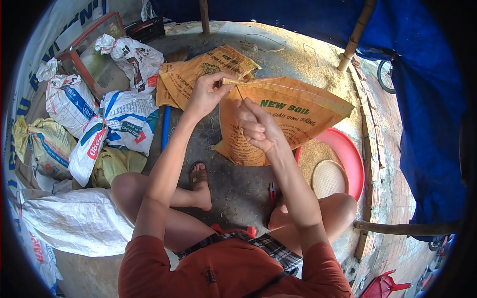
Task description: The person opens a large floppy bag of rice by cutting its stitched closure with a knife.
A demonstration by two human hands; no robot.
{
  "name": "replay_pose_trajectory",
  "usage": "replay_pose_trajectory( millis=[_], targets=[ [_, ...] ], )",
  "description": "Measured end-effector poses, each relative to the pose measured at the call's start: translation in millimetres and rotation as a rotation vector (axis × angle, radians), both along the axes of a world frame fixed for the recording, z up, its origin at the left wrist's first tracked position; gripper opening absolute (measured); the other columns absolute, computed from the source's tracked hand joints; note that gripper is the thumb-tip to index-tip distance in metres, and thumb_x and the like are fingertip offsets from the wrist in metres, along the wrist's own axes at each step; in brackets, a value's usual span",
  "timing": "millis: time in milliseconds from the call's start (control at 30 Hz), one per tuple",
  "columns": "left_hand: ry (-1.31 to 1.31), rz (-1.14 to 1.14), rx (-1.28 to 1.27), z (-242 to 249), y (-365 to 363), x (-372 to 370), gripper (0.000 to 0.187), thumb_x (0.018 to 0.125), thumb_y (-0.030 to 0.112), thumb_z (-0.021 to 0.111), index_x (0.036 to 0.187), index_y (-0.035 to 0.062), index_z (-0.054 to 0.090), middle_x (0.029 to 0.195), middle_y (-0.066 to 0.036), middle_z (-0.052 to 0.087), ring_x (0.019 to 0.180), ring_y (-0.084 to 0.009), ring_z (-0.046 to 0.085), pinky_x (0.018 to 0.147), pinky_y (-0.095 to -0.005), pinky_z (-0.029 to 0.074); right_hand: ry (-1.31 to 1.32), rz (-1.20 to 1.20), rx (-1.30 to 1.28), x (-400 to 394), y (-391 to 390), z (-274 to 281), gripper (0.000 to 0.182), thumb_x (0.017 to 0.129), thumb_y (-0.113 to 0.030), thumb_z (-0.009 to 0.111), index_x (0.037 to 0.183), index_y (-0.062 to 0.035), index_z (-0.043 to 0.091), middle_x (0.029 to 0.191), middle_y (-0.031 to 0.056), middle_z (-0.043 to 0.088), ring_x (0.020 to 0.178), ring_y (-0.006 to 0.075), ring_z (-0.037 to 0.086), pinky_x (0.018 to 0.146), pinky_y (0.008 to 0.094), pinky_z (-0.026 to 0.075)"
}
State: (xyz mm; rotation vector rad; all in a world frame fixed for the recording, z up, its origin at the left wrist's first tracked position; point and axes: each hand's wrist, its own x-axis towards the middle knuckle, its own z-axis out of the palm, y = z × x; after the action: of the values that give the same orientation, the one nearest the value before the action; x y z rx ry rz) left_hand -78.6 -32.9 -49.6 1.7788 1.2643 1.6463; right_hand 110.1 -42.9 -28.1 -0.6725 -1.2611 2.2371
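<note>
My left hand (208, 93) pinches the upper left corner of an orange sack (278, 119) printed "NEW SOIL". The sack stands upright in front of me, with a line of pale stitching along its top edge. Just below that corner, my right hand (258, 125) is closed in front of the sack's face. A thin dark strand (240, 93) runs from its thumb and forefinger up to the sack's edge; whether it is wire, thread or a needle I cannot tell. Behind my left hand lies another orange sack (223, 60), tilted on the ground.
Tied white sacks (131, 121) crowd the left side, beside a red-framed panel (97, 54). On the right, a red basin (354, 159) holds grain and a round sieve (329, 179). Pliers (273, 192) lie by my foot. Loose grain (318, 52) covers the ground behind, near a bamboo pole (357, 37).
</note>
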Motion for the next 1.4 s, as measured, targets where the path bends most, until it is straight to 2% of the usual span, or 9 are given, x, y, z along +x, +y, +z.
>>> replay_pose_trajectory(
  millis=[100, 167, 233, 300, 667, 833, 900, 1067, 1400],
  targets=[
    [0.023, -0.043, -0.093, 6, -6, 2, 0.015, 0.082, 0.001, 0.062, 0.096, 0.0021, 0.066, 0.072, 0.002, 0.060, 0.063, -0.0027, 0.047, 0.054, -0.0207, 0.039, -0.091, -0.021, 0.104, -11, 0, -11, 0.023, 0.096, -0.023, 0.044, 0.096, -0.0007, 0.046, 0.062, 0.0011, 0.046, 0.038, 0.0113, 0.041, 0.033, 0.0288, 0.034],
    [0.011, -0.060, -0.105, 9, -9, 8, 0.015, 0.081, 0.002, 0.062, 0.096, 0.0020, 0.066, 0.072, 0.002, 0.060, 0.063, -0.0028, 0.048, 0.055, -0.0207, 0.039, -0.389, -0.551, 1.286, -22, 1, -37, 0.023, 0.096, -0.023, 0.042, 0.094, -0.0003, 0.046, 0.058, 0.0024, 0.046, 0.040, 0.0112, 0.044, 0.032, 0.0287, 0.033],
    [-0.001, -0.073, -0.117, 11, -10, 10, 0.015, 0.081, 0.002, 0.063, 0.095, 0.0018, 0.066, 0.071, 0.002, 0.060, 0.063, -0.0029, 0.048, 0.055, -0.0207, 0.040, -0.422, -0.520, 1.161, -19, -2, -26, 0.022, 0.095, -0.023, 0.045, 0.091, -0.0009, 0.047, 0.057, 0.0015, 0.043, 0.042, 0.0103, 0.045, 0.037, 0.0238, 0.034],
    [0.017, -0.049, -0.129, 13, -10, 9, 0.019, 0.080, 0.002, 0.065, 0.099, 0.0031, 0.065, 0.072, 0.002, 0.059, 0.064, -0.0030, 0.049, 0.058, -0.0198, 0.041, -0.141, -0.137, 0.329, -13, -7, 3, 0.022, 0.095, -0.019, 0.043, 0.094, 0.0023, 0.044, 0.056, 0.0034, 0.046, 0.049, 0.0111, 0.050, 0.043, 0.0249, 0.043],
    [-0.357, -0.571, -0.484, 23, 10, -14, 0.065, 0.096, 0.052, 0.024, 0.126, -0.0001, 0.048, 0.127, -0.015, 0.051, 0.119, -0.0213, 0.048, 0.098, -0.0312, 0.038, -0.181, 0.003, 0.429, -12, -3, -16, 0.015, 0.092, -0.013, 0.052, 0.100, -0.0027, 0.046, 0.068, 0.0030, 0.050, 0.052, 0.0086, 0.050, 0.045, 0.0220, 0.040],
    [-0.253, -0.706, -0.473, 17, 7, -12, 0.051, 0.091, 0.037, 0.049, 0.125, -0.0009, 0.049, 0.122, -0.012, 0.054, 0.114, -0.0190, 0.051, 0.100, -0.0309, 0.037, -0.409, -0.179, 0.899, -9, -2, -23, 0.014, 0.088, -0.009, 0.056, 0.098, -0.0011, 0.049, 0.069, 0.0073, 0.056, 0.059, 0.0162, 0.057, 0.053, 0.0291, 0.044],
    [-0.085, -0.670, -0.407, 22, 5, -15, 0.050, 0.087, 0.031, 0.061, 0.125, -0.0005, 0.049, 0.121, -0.011, 0.055, 0.113, -0.0176, 0.051, 0.099, -0.0301, 0.037, -0.520, -0.428, 1.133, -10, -5, -23, 0.021, 0.081, -0.006, 0.059, 0.097, 0.0032, 0.049, 0.070, 0.0241, 0.058, 0.072, 0.0403, 0.061, 0.064, 0.0453, 0.046],
    [0.103, -0.601, -0.475, 24, 2, -17, 0.061, 0.070, 0.023, 0.078, 0.121, 0.0019, 0.053, 0.113, -0.006, 0.056, 0.107, -0.0137, 0.051, 0.095, -0.0267, 0.038, -0.575, -0.391, 1.067, -13, -9, -20, 0.020, 0.082, -0.005, 0.059, 0.100, 0.0011, 0.051, 0.080, 0.0209, 0.061, 0.076, 0.0326, 0.062, 0.065, 0.0388, 0.046],
    [-0.011, -0.385, -0.471, 35, -3, -42, 0.019, 0.087, 0.016, 0.062, 0.099, 0.0014, 0.065, 0.086, 0.001, 0.063, 0.081, -0.0052, 0.055, 0.075, -0.0212, 0.044, -0.479, -0.339, 0.923, -11, -5, -21, 0.019, 0.085, -0.009, 0.059, 0.100, 0.0004, 0.052, 0.074, 0.0115, 0.057, 0.067, 0.0183, 0.056, 0.064, 0.0319, 0.045]
  ],
)
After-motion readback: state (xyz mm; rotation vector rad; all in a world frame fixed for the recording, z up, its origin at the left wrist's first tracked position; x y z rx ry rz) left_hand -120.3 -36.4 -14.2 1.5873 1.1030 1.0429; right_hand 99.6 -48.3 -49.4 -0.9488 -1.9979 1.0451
